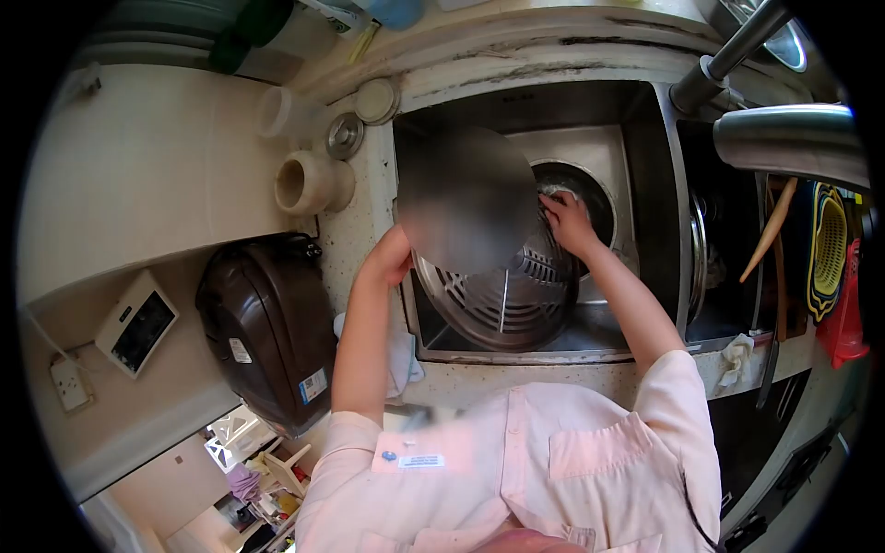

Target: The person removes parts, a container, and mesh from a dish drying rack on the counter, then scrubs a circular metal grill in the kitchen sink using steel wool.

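Note:
A round metal steamer tray (pixel 544 309) with rows of slots stands tilted in the steel sink. At its left rim is my left hand (pixel 396 254), curled closed against the edge, its fingers partly hidden by a blurred grey disc. My right hand (pixel 570 224) reaches over the tray's right upper side. Its fingers are bent round a small whitish wad (pixel 556 191), whose kind I cannot make out. Behind that hand lies the round sink drain (pixel 604 207).
A steel faucet (pixel 784 138) juts in from the right, above a second basin with a metal lid (pixel 698 258). Yellow and red baskets (pixel 830 249) stand far right. On the left counter are a beige jar (pixel 300 182), a small metal lid (pixel 345 135) and a brown appliance (pixel 267 323).

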A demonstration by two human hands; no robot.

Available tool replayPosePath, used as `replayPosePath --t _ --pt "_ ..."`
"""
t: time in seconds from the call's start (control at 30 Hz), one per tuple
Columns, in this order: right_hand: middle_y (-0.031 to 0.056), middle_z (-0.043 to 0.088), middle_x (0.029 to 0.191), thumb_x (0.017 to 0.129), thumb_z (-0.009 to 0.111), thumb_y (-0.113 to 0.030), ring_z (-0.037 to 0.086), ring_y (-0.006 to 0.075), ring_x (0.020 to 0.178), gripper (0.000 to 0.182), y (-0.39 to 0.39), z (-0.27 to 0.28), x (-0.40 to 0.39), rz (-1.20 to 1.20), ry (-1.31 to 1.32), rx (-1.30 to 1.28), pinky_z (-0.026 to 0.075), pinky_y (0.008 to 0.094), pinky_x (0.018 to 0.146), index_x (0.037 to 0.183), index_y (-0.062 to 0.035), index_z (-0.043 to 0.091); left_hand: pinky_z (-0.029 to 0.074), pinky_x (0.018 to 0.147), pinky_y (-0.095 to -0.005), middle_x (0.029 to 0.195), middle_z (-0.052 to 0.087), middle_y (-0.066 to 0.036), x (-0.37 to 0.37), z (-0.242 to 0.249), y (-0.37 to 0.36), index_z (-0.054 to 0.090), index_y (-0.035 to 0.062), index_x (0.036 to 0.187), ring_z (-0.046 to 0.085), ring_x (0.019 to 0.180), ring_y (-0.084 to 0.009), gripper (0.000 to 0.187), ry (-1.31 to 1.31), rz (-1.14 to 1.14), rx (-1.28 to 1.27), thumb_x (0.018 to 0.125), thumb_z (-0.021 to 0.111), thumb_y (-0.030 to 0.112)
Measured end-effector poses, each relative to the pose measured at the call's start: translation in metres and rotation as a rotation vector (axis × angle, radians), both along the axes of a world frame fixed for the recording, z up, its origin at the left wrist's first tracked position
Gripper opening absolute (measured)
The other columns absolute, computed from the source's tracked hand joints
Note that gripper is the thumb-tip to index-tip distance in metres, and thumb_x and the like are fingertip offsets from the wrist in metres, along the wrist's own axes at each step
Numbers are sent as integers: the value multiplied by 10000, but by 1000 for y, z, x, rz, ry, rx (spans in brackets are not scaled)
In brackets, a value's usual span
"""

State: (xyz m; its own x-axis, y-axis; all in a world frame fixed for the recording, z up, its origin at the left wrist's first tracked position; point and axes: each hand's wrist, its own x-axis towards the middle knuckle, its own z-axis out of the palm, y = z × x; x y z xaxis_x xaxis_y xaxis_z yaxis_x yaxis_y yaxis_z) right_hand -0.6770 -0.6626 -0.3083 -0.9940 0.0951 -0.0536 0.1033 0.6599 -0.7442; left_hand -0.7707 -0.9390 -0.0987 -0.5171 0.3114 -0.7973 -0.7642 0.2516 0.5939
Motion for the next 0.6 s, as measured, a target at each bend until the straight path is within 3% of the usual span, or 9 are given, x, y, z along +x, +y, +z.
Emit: replayPosePath --t 0.03,0.13,0.23,0.27,0.37,0.43,0.53,0.57,0.6 --pt "108 484 1227 816 566 -79 443 375 1076 414 5 1 -7 39 -15 -63 422 444 892 1213 -194 552 545 683 -385 892 646 -145 7 11 2 566 -10 1038 644 743 -239 270 83 -52 -48 890 416 159" --pt "109 484 1235 809 542 -44 440 370 1092 413 11 29 -15 -102 56 233 424 439 893 1199 -176 563 532 668 -340 881 638 -119 46 42 7 563 -30 1032 634 732 -199 245 220 72 -112 870 421 86" --pt "100 477 1262 802 524 -22 413 376 1134 395 5 0 3 -73 53 503 440 431 876 1170 -153 582 515 693 -305 906 632 -110 81 38 0 562 -31 1053 629 751 -183 257 311 115 -147 850 436 66" --pt "140 524 1227 787 530 -45 461 372 1127 361 0 3 5 -207 -162 377 454 414 873 1134 -114 606 510 703 -293 918 630 -107 87 32 -3 562 -30 1062 628 759 -179 264 345 111 -158 842 444 59" --pt "191 571 1147 771 531 -74 530 359 1081 358 -22 8 -10 -639 -454 -323 460 400 880 1120 -76 609 499 727 -281 906 628 -97 106 7 -13 562 -20 1066 624 765 -170 266 323 168 -144 825 478 55" --pt "216 599 1047 761 535 -82 575 353 998 343 -65 79 6 -514 -41 -360 457 396 866 1092 -37 614 507 677 -273 913 625 -83 107 -3 -15 559 -10 1090 621 776 -161 277 251 179 -106 829 537 83" --pt "152 539 1081 742 577 -58 497 336 995 373 -116 155 32 -46 162 -408 430 403 871 1112 -101 597 509 601 -260 934 604 -52 109 -9 -5 520 -6 1171 581 771 -123 320 97 308 -30 862 551 76" --pt "133 540 1081 750 575 -48 491 326 986 359 -118 168 31 105 287 -395 440 402 850 1101 -116 603 511 606 -262 950 599 -56 109 -10 0 506 -5 1192 576 766 -121 337 169 273 -15 867 546 74" --pt "132 540 1087 754 570 -43 490 325 981 363 -117 160 26 92 313 -337 443 400 845 1108 -120 603 513 610 -264 966 595 -60 110 -10 6 493 -4 1214 570 761 -120 354 239 238 -2 872 542 72"
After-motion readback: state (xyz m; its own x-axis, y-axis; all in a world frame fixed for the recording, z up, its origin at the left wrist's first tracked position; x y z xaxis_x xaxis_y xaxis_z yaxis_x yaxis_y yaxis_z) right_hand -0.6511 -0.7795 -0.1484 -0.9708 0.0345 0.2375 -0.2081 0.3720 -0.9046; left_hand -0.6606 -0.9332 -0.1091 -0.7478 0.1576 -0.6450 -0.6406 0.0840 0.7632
